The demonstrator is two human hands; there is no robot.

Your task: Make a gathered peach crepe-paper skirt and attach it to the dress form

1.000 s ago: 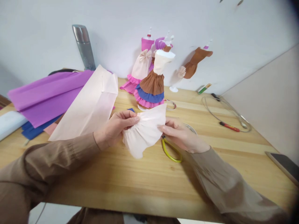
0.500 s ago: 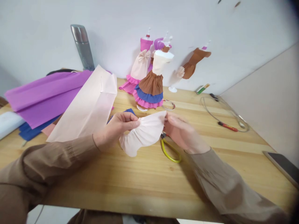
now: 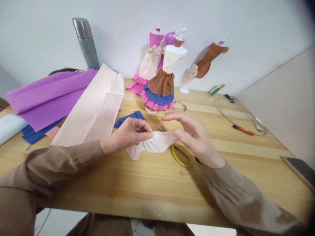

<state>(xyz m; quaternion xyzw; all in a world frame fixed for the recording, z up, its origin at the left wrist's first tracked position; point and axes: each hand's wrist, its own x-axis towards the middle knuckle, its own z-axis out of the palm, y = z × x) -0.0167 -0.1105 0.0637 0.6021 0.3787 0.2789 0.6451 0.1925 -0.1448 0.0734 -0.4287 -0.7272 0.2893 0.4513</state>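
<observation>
A: What fills the most of the view?

B: The wooden table [image 3: 137,193]. Next come the purple sheet [image 3: 49,98] and the pale sheet [image 3: 91,108] at its left, then the front dress form [image 3: 161,82], with its tiers of brown, blue and pink.

A: And the work itself?

B: The gathered pale piece [image 3: 152,146], in front of that form and between the hands. I can't tell whether its lower edge touches the wood.

A: What could go wrong from here?

B: The folds could slip and open out if the pinch slackens, I'd say. The stuff looks thin, so a hard pull on its right end might tear or flatten the pleats. The yellow-handled scissors [image 3: 177,161] lie just behind and below that end too; an edge dragged low could snag on them.

A: How are the hands set?

B: The left hand [image 3: 126,134] pinches the gathered upper edge, thumb against forefinger. The right hand [image 3: 197,137] is well spread, forefinger raised clear of the thumb, so nothing is clasped there.

A: Is that thumb on the piece?

B: Its tip is right at the end of it, but blurred; touching or just short, I can't tell.
</observation>
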